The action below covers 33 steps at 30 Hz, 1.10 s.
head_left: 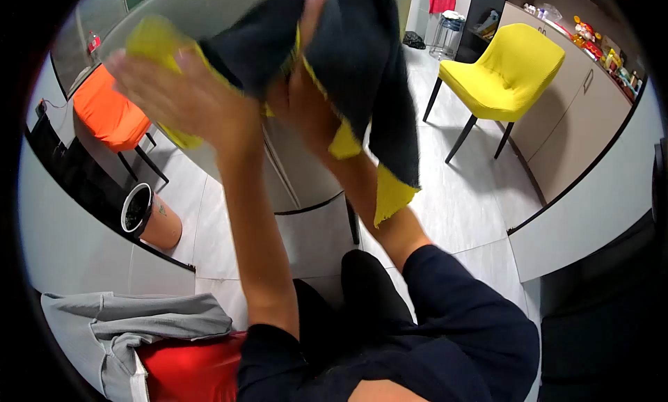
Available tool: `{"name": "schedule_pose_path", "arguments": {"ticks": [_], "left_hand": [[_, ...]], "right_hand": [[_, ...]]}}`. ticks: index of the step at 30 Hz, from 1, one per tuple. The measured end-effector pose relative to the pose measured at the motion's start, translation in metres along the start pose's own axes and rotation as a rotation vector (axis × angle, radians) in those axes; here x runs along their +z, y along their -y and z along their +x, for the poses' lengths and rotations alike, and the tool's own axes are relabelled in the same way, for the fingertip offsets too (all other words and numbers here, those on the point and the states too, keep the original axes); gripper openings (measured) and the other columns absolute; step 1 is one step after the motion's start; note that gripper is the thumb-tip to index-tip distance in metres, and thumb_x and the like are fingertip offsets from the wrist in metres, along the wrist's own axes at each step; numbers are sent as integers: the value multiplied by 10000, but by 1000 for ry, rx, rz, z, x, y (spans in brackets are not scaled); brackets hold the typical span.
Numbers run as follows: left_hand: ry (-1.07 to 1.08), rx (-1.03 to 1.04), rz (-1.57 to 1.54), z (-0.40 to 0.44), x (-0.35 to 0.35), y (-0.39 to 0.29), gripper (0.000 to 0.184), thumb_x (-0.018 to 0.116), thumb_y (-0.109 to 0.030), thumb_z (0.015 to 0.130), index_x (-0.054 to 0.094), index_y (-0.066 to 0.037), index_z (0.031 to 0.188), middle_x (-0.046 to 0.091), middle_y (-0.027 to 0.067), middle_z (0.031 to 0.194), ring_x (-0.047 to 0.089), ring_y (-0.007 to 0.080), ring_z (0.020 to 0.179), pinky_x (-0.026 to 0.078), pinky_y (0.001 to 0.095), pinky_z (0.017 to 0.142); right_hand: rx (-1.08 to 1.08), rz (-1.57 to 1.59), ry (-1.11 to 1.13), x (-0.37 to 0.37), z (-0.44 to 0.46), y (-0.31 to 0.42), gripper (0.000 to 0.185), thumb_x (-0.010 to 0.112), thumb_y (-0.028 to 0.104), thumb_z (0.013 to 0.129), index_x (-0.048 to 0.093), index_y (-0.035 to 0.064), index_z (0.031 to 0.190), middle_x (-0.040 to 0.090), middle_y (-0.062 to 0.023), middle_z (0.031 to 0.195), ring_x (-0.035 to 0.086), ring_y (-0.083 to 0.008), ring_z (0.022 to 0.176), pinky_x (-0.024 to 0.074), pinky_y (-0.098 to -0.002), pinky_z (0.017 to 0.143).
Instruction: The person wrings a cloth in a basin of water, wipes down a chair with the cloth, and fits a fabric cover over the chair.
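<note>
A cloth [355, 61], dark on one face and yellow on the other, hangs in folds at the top middle, raised in front of a pale grey surface. My right hand [306, 103] is wrapped in its folds and grips it, with two yellow corners drooping over the wrist and forearm. To the left, my left hand [184, 96] lies with stretched fingers against a yellow part of the same cloth. Motion blurs the fingers of this hand.
A yellow chair [508, 71] stands at the right, before a cabinet [570, 103] with items on top. At the left are an orange chair [108, 109] and a bin [163, 224]. Grey clothing [139, 322] lies over a red seat [191, 367] at the lower left.
</note>
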<state>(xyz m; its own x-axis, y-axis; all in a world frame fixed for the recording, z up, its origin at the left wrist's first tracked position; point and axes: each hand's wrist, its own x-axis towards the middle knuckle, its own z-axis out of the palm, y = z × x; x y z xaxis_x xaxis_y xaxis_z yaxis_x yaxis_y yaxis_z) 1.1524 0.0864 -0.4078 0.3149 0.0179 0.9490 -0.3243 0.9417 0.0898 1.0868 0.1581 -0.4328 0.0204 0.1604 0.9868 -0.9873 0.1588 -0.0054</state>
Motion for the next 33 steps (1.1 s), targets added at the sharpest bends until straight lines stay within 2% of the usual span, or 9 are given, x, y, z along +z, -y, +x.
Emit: {"name": "schedule_pose_path", "arguments": {"ticks": [4,8,11,13,20,26,29,30,33], "left_hand": [[268,-258,-61,-135,-19,8,445,380,-279,868,409,99,1101,402,296,1160,341,424,1120,215,471,973],[213,-591,-92,-265,-38,14,351,424,-165,852,460,102,1078,455,260,1133,412,386,1049,271,438,935],[1067,-1275,-487,-296,-87,6,378,419,-179,886,404,74,1166,442,173,1197,449,291,1027,341,372,913],[1018,-981,-214,-374,-91,15,329,425,-172,881,453,24,1144,497,96,1120,469,223,974,385,318,861],[431,-1913,-805,-376,-120,-4,299,423,-228,882,494,-80,1132,517,34,1106,481,191,1006,367,312,876],[581,-2028,-1097,-206,-164,-64,297,444,-271,851,495,-87,1078,541,31,1055,525,174,968,418,325,824],[800,-1428,-1383,-133,-96,-79,120,459,-134,797,559,-68,809,564,37,788,538,147,743,443,272,670],[640,-1633,-1246,-82,-80,-111,125,441,-96,802,560,-61,823,566,35,783,539,146,711,441,258,667],[528,-1408,-1275,-36,-43,-146,270,463,-286,861,535,-43,955,582,80,945,573,180,844,468,316,739]], "right_hand": [[397,128,198,21,-182,-23,691,526,273,836,125,73,1362,125,-217,1392,126,-330,1295,80,-403,1056],[310,-407,540,-25,-243,9,851,535,348,823,-67,44,1341,63,-250,1384,87,-382,1284,55,-427,1048],[668,51,392,-26,-316,6,718,558,267,816,141,65,1365,190,-229,1367,149,-388,1267,77,-476,1035],[697,24,410,-30,-354,-1,730,571,284,803,156,65,1362,215,-230,1355,175,-395,1254,97,-486,1027],[434,-111,770,-106,-333,-26,777,605,271,709,218,12,1331,313,-268,1269,282,-409,1193,194,-485,985],[-28,-14,629,-213,-213,-41,512,561,252,753,419,132,1229,522,-141,1081,482,-344,990,371,-448,839],[219,-128,1080,-245,-41,-32,209,508,244,826,623,86,901,611,-118,842,573,-264,803,440,-345,739],[63,-40,629,-243,-24,-45,242,507,229,839,624,62,708,608,-119,722,584,-260,722,451,-331,703],[-56,-86,558,-265,36,-79,233,543,98,778,593,99,1006,619,-102,866,589,-271,814,443,-341,766]]}}
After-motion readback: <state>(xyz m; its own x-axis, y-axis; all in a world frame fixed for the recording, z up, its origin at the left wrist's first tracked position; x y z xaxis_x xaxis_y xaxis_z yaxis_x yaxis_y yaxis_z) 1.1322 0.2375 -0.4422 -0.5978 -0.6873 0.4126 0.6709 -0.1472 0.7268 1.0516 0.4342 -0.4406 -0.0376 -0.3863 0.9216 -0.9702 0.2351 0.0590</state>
